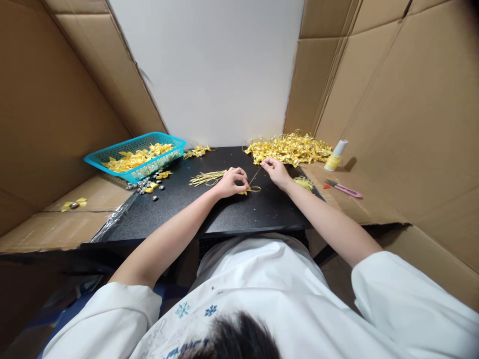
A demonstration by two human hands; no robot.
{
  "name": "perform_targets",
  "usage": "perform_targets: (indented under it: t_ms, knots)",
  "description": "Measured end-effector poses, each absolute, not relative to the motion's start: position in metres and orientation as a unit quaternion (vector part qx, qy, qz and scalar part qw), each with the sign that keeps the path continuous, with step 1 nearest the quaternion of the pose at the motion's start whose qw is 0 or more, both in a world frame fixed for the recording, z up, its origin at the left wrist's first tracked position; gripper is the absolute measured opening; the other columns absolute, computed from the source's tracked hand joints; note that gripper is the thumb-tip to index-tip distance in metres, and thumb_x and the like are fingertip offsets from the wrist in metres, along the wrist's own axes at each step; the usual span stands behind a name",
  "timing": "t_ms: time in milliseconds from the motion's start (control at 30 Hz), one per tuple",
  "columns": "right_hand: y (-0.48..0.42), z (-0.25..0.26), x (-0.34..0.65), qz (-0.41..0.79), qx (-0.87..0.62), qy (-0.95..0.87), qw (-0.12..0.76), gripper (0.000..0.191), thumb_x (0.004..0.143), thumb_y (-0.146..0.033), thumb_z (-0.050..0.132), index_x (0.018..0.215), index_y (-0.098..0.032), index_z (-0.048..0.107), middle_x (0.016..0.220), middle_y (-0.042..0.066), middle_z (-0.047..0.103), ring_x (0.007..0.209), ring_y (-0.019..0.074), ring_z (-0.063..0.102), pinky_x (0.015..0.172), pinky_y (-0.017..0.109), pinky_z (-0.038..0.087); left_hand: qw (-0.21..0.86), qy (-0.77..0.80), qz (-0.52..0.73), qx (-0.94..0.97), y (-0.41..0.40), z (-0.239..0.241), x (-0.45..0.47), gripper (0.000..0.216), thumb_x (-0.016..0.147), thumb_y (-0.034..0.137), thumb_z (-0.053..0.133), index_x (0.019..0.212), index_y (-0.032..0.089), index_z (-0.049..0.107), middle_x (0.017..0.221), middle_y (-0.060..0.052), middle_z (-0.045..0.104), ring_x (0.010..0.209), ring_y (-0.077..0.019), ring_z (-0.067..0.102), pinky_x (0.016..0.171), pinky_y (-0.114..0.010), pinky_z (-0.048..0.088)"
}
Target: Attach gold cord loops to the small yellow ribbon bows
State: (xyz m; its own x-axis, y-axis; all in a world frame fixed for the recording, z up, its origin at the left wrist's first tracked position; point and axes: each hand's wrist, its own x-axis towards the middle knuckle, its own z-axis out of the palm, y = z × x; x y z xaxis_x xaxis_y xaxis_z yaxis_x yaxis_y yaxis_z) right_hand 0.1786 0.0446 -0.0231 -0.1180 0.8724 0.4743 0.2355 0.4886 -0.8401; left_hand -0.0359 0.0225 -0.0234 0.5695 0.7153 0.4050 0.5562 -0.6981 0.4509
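Observation:
My left hand (232, 181) rests on the black table (194, 209), fingers pinched on a small yellow ribbon bow (245, 190) with a gold cord loop. My right hand (275, 170) is closed in a pinch on the far end of the thin gold cord (256, 176), which runs taut between the two hands. A bundle of cut gold cords (205, 177) lies just left of my left hand. A heap of finished yellow bows (290, 148) sits right behind my right hand.
A turquoise basket (112, 160) of yellow bows stands at the back left, small silver beads (144, 185) and loose bows beside it. A yellow thread spool (336, 155) and pink-handled snips (344, 189) lie on cardboard at right. Cardboard walls enclose both sides.

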Motion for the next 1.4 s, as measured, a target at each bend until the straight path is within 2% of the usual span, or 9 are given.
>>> perform_targets:
  t_ms: [200,333,467,700,900,1000,1167,1267,1400]
  knots:
    - [0.05,-0.027,0.179,0.356,-0.429,-0.665,0.498,0.027,0.078,-0.044,0.06,0.075,-0.017,0.056,0.067,-0.002,0.051,0.067,0.0126,0.045,0.07,0.027,0.04,0.219,0.348,0.343,0.845,0.016,-0.019,-0.032,0.012,0.072,0.025,0.064,0.063,0.016,0.064,0.088,-0.002,0.067,0.087,-0.0163,0.058,0.099,-0.039,0.037]
    - [0.051,-0.03,0.176,0.391,-0.425,-0.668,0.47,0.027,0.076,-0.043,0.063,0.072,-0.017,0.055,0.067,-0.002,0.051,0.069,0.0121,0.045,0.074,0.027,0.04,0.342,0.343,0.375,0.79,0.014,-0.021,-0.028,0.009,0.067,0.022,0.066,0.064,0.015,0.061,0.077,-0.004,0.069,0.075,-0.0142,0.061,0.078,-0.03,0.046]
    - [0.05,-0.03,0.176,0.397,-0.43,-0.667,0.461,0.025,0.076,-0.039,0.061,0.069,-0.016,0.054,0.065,-0.004,0.049,0.067,0.011,0.043,0.074,0.027,0.039,0.428,0.337,0.39,0.742,0.012,-0.026,-0.024,0.018,0.065,0.025,0.071,0.068,0.014,0.057,0.071,-0.003,0.068,0.063,-0.0108,0.06,0.062,-0.023,0.045]
    - [0.048,-0.031,0.174,0.384,-0.452,-0.659,0.463,0.02,0.079,-0.032,0.058,0.069,-0.016,0.053,0.065,-0.004,0.05,0.066,0.0109,0.045,0.074,0.027,0.04,0.382,0.343,0.355,0.781,0.01,-0.025,-0.024,0.024,0.069,0.034,0.073,0.077,0.012,0.069,0.061,0.0,0.064,0.05,-0.0063,0.048,0.05,-0.019,0.034]
    - [0.042,-0.006,0.198,0.226,-0.547,-0.688,0.421,0.014,0.079,-0.021,0.061,0.089,-0.014,0.066,0.096,0.007,0.066,0.084,0.0152,0.058,0.086,0.032,0.045,0.358,0.366,0.323,0.796,0.01,-0.028,-0.025,0.029,0.071,0.037,0.072,0.085,0.012,0.076,0.074,-0.006,0.072,0.055,-0.0096,0.053,0.052,-0.022,0.039]
    - [0.024,0.009,0.253,0.134,-0.599,-0.691,0.381,0.028,0.082,-0.03,0.061,0.104,-0.015,0.068,0.105,0.011,0.067,0.09,0.0197,0.06,0.086,0.037,0.048,0.353,0.363,0.322,0.8,0.01,-0.03,-0.025,0.03,0.068,0.037,0.074,0.087,0.013,0.076,0.081,-0.007,0.074,0.058,-0.0107,0.056,0.054,-0.023,0.041]
    - [-0.029,0.0,0.359,-0.086,-0.736,-0.633,0.224,0.045,0.075,-0.053,0.067,0.095,-0.013,0.072,0.106,0.019,0.065,0.101,0.0326,0.057,0.087,0.046,0.046,0.328,0.352,0.33,0.812,0.009,-0.031,-0.025,0.029,0.065,0.035,0.078,0.086,0.016,0.076,0.089,-0.007,0.075,0.077,-0.0162,0.065,0.069,-0.026,0.049]
    - [-0.049,-0.017,0.386,-0.09,-0.774,-0.609,0.151,0.044,0.078,-0.056,0.062,0.09,-0.015,0.073,0.106,0.019,0.065,0.103,0.0358,0.056,0.083,0.048,0.046,0.33,0.347,0.33,0.813,0.009,-0.031,-0.025,0.03,0.066,0.036,0.078,0.088,0.015,0.075,0.091,-0.008,0.075,0.081,-0.017,0.066,0.073,-0.027,0.05]
    - [-0.049,-0.034,0.387,-0.081,-0.769,-0.621,0.133,0.03,0.088,-0.04,0.053,0.091,-0.017,0.073,0.108,0.016,0.064,0.104,0.0319,0.056,0.085,0.046,0.046,0.347,0.344,0.326,0.809,0.007,-0.031,-0.025,0.031,0.067,0.035,0.077,0.089,0.013,0.074,0.087,-0.008,0.074,0.073,-0.0143,0.065,0.067,-0.025,0.05]
